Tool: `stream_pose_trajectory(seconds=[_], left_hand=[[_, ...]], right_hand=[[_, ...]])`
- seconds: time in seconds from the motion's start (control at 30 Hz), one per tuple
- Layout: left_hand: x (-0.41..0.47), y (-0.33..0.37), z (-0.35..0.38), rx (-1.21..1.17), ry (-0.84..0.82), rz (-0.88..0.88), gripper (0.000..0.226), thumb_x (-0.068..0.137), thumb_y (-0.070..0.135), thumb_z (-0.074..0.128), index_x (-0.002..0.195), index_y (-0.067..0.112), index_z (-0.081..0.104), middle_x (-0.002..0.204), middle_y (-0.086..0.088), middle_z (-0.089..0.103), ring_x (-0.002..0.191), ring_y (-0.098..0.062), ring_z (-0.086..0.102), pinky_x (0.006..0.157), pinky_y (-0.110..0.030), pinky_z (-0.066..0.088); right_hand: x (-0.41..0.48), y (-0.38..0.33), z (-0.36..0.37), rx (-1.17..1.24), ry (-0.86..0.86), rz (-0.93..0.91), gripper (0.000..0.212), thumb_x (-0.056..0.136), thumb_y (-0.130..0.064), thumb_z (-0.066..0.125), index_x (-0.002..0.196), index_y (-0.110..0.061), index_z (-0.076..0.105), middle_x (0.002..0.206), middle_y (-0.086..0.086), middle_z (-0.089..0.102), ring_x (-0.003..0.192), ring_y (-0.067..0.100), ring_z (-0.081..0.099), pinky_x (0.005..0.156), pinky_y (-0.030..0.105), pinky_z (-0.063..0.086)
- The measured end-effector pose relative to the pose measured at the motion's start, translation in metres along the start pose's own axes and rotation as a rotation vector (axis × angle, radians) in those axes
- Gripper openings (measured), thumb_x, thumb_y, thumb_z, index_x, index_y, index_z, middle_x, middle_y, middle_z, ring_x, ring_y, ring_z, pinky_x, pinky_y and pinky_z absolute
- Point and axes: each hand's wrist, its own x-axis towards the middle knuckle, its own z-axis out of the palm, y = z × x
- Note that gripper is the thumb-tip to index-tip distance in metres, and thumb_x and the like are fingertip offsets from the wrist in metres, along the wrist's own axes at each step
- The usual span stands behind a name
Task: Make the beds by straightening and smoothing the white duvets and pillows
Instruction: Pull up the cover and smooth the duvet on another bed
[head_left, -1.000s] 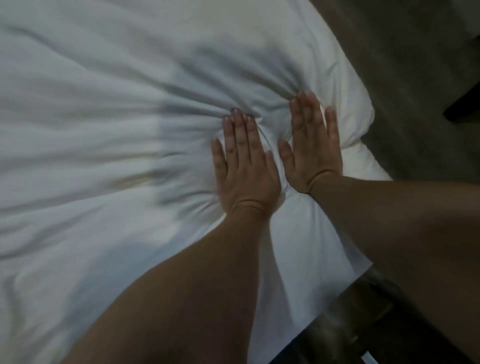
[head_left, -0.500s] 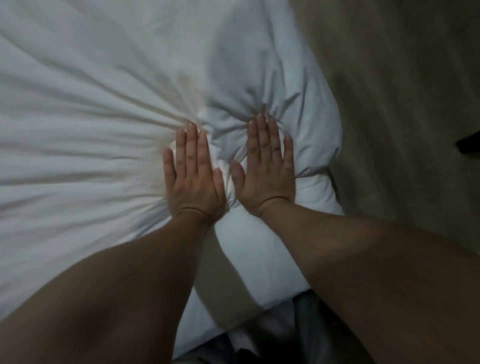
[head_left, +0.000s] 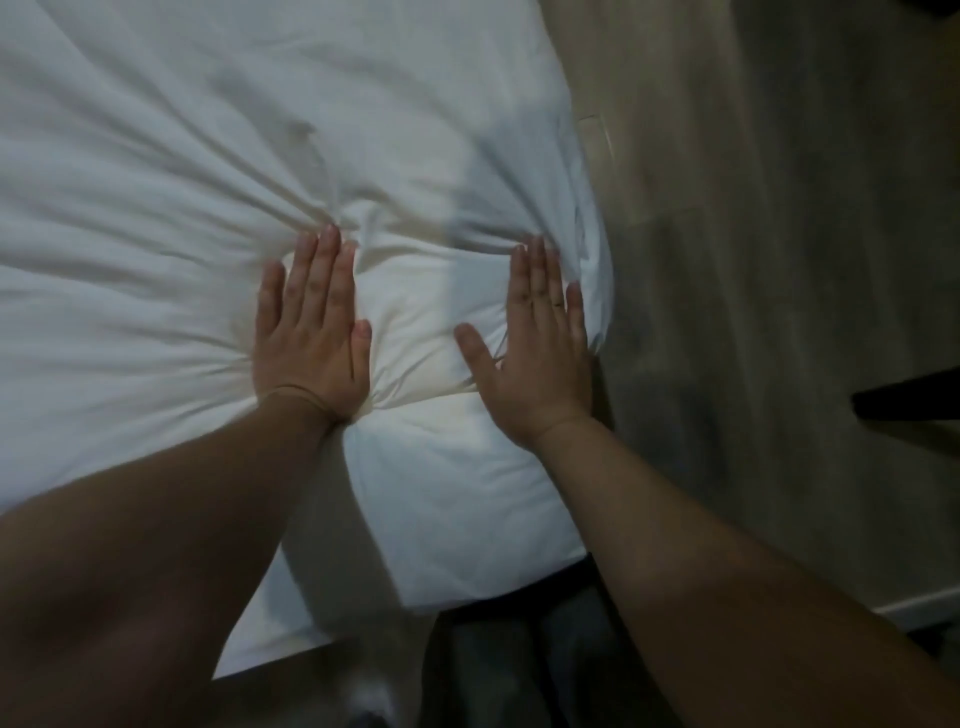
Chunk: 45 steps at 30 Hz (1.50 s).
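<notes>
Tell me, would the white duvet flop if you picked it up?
Probably floppy: the white duvet bunches into folds around the left hand and right hand. Likely soft and puffy too, since it dents under both flat palms.

The left forearm (head_left: 156, 545) and right forearm (head_left: 727, 545) are bare right to the edge of the view. The left hand (head_left: 309, 332) has short, rounded fingernails. A thin line crosses its wrist, but I cannot tell if it is a crease or a fine band. The right hand (head_left: 535, 353) wears a thin dark ring (head_left: 556, 304) on its ring finger. Low between the forearms is dark grey cloth (head_left: 498, 654), possibly the person's trousers.
</notes>
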Motion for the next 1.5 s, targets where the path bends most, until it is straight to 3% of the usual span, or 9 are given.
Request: stream_pose_trajectory(seconds=[0.17, 0.33, 0.53, 0.63, 0.77, 0.97, 1.13, 1.37, 1.5], left_hand=[[-0.004, 0.018, -0.024, -0.02, -0.013, -0.128, 0.072, 0.096, 0.034, 0.029, 0.162, 0.011, 0.013, 0.17, -0.005, 0.011, 0.157, -0.019, 0.007, 0.126, -0.048, 0.007], [0.008, 0.121, -0.031, -0.115, 0.029, -0.45, 0.079, 0.099, 0.046, 0.024, 0.158, -0.005, 0.009, 0.167, -0.021, 0.007, 0.156, -0.032, 0.004, 0.125, -0.052, 0.007], [0.014, 0.174, -0.029, 0.04, 0.017, 0.025, 0.082, 0.098, 0.051, 0.042, 0.159, 0.002, 0.019, 0.166, -0.025, 0.009, 0.155, -0.039, 0.005, 0.123, -0.06, 0.01], [0.017, 0.197, -0.024, 0.146, -0.059, 0.227, 0.086, 0.091, 0.05, 0.054, 0.16, 0.009, 0.023, 0.166, -0.021, 0.013, 0.155, -0.039, 0.008, 0.121, -0.062, 0.013], [0.041, 0.233, -0.017, 0.313, -0.173, 0.191, 0.079, 0.094, 0.028, 0.056, 0.161, 0.01, 0.019, 0.167, -0.021, 0.013, 0.153, -0.045, 0.007, 0.12, -0.066, 0.009], [0.08, 0.315, -0.027, 0.254, -0.302, 0.047, 0.071, 0.094, 0.025, 0.011, 0.16, 0.0, 0.006, 0.166, -0.023, 0.013, 0.155, -0.036, 0.007, 0.126, -0.051, 0.002], [0.072, 0.328, -0.014, 0.211, -0.403, -0.024, 0.071, 0.092, 0.022, 0.002, 0.16, 0.002, -0.005, 0.167, -0.021, -0.003, 0.156, -0.033, -0.008, 0.127, -0.044, -0.001], [0.08, 0.304, -0.005, 0.186, -0.573, 0.034, 0.08, 0.103, 0.049, 0.033, 0.161, 0.011, -0.005, 0.169, -0.013, -0.004, 0.156, -0.027, -0.008, 0.127, -0.043, -0.006], [0.067, 0.257, -0.049, 0.12, -0.193, 0.025, 0.073, 0.104, 0.054, 0.03, 0.161, 0.01, 0.016, 0.168, -0.012, 0.015, 0.156, -0.026, 0.007, 0.127, -0.046, 0.005]], right_hand=[[-0.011, 0.043, -0.007, 0.413, 0.101, 0.01, 0.08, 0.084, -0.025, 0.038, 0.158, -0.001, 0.021, 0.165, 0.017, 0.023, 0.153, 0.027, 0.023, 0.125, 0.043, 0.021], [-0.028, 0.1, 0.023, 0.497, -0.203, 0.229, 0.084, 0.086, -0.033, 0.054, 0.162, -0.022, 0.019, 0.163, 0.006, 0.033, 0.145, 0.029, 0.038, 0.118, 0.037, 0.034], [0.015, 0.135, 0.05, 0.103, -0.144, 0.077, 0.101, 0.088, -0.044, 0.063, 0.162, -0.013, 0.002, 0.171, 0.005, 0.003, 0.157, 0.017, 0.001, 0.127, 0.045, 0.006], [0.032, 0.152, 0.049, 0.174, -0.081, 0.132, 0.083, 0.097, -0.03, 0.059, 0.162, -0.011, 0.009, 0.17, 0.006, 0.01, 0.157, 0.02, 0.006, 0.127, 0.041, 0.007], [0.035, 0.2, 0.006, 0.174, 0.054, -0.11, 0.061, 0.094, -0.008, 0.042, 0.154, -0.002, 0.034, 0.16, 0.018, 0.036, 0.151, 0.032, 0.029, 0.126, 0.047, 0.017], [0.046, 0.253, -0.074, 0.047, 0.21, -0.395, 0.054, 0.09, -0.003, 0.03, 0.137, 0.005, 0.055, 0.134, 0.026, 0.061, 0.126, 0.038, 0.06, 0.109, 0.05, 0.047], [0.039, 0.273, -0.067, -0.041, 0.007, -0.312, 0.049, 0.09, -0.009, 0.036, 0.129, 0.007, 0.061, 0.122, 0.029, 0.066, 0.113, 0.04, 0.067, 0.093, 0.048, 0.056], [0.056, 0.241, -0.064, -0.073, -0.503, 0.057, 0.062, 0.097, -0.007, 0.05, 0.154, -0.002, 0.026, 0.156, 0.018, 0.034, 0.143, 0.032, 0.036, 0.111, 0.045, 0.037], [0.051, 0.202, -0.081, 0.085, -0.457, 0.049, 0.077, 0.099, -0.012, 0.051, 0.162, -0.008, 0.007, 0.168, 0.012, 0.014, 0.155, 0.025, 0.015, 0.126, 0.04, 0.018]])
